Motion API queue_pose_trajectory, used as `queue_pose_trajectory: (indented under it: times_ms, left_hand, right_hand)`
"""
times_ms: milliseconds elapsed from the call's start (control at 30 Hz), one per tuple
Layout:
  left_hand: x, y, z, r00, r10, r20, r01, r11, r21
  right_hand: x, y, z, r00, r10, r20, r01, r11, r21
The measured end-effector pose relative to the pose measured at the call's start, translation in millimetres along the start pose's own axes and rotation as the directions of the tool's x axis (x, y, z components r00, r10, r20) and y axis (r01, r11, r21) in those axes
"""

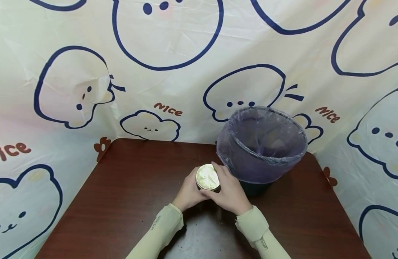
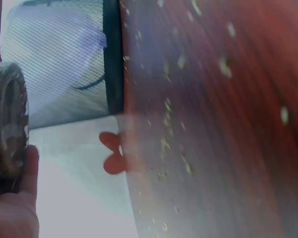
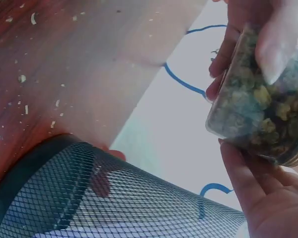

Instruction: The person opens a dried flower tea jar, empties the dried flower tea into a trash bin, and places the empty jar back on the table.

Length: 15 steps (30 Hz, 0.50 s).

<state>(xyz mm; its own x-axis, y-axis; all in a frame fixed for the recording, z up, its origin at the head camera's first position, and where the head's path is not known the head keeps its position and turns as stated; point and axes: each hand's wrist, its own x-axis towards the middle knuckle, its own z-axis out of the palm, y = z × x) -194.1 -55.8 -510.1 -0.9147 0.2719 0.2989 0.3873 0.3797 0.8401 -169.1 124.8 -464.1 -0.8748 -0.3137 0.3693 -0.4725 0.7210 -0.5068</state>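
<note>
Clear round jar with foil-sealed mouth, held between left hand and right hand, fingers curled around it, beside lined mesh bin.

Clear round jar with silver lid, filled with dried greenish-brown bits.

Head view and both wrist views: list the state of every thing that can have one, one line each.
jar: lidded, filled with dried greenish pieces, held by both hands.
left hand: fingers curled round the jar.
right hand: fingers curled round the jar.
mesh bin: upright on the table, lined with a bag, contents unclear.
table: strewn with small crumbs.
</note>
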Motion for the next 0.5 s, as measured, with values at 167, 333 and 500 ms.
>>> queue_pose_trajectory:
  times_ms: [167,333,500]
  left_hand:
    - [-3.2,8.3,1.1,0.998,0.058,-0.017,-0.059,0.998,-0.013]
    - [-5.4,11.1,0.5,0.996,0.088,-0.023,-0.088,0.996,-0.032]
    - [-5.1,13.1,-0.3,0.991,0.131,-0.027,-0.131,0.991,0.0]
  right_hand:
    - [-4,-8,-7,1.0,0.003,-0.021,-0.002,0.998,0.061]
    - [-7,-12,-10,1.0,0.007,-0.024,-0.005,0.995,0.1]
    - [-8,-12,-12,0.999,0.002,-0.035,0.002,0.995,0.1]
